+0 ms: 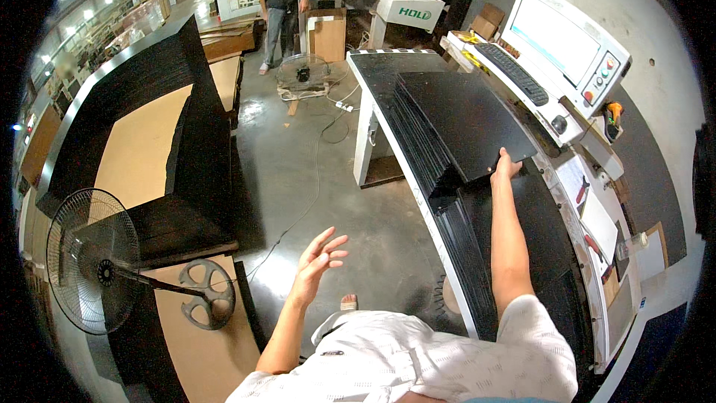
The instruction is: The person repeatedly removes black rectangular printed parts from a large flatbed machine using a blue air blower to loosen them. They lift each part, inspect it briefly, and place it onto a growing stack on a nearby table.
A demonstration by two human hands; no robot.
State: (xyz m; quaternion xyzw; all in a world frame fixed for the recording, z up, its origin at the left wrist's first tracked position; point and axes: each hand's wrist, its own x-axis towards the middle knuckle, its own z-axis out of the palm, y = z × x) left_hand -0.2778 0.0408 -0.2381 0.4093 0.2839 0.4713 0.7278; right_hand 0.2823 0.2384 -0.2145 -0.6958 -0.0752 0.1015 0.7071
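My right hand (506, 167) is closed on the near right corner of a black panel (470, 116), fingers over its edge. That panel lies on top of a tall stack of black panels (421, 142) on the long table at my right. Closer to me on the same table is a lower stack of black panels (464, 254), partly hidden under my right arm. My left hand (321, 260) hangs in the air over the floor, left of the table, with fingers spread and nothing in it.
A pedestal fan (93, 261) stands at left before a large stack of black boards (209, 142). A monitor (559, 37), keyboard (513, 73) and mouse (559, 125) line the right. Cables (317, 172) and another fan (302, 73) are on the floor. A person (282, 0) stands beyond.
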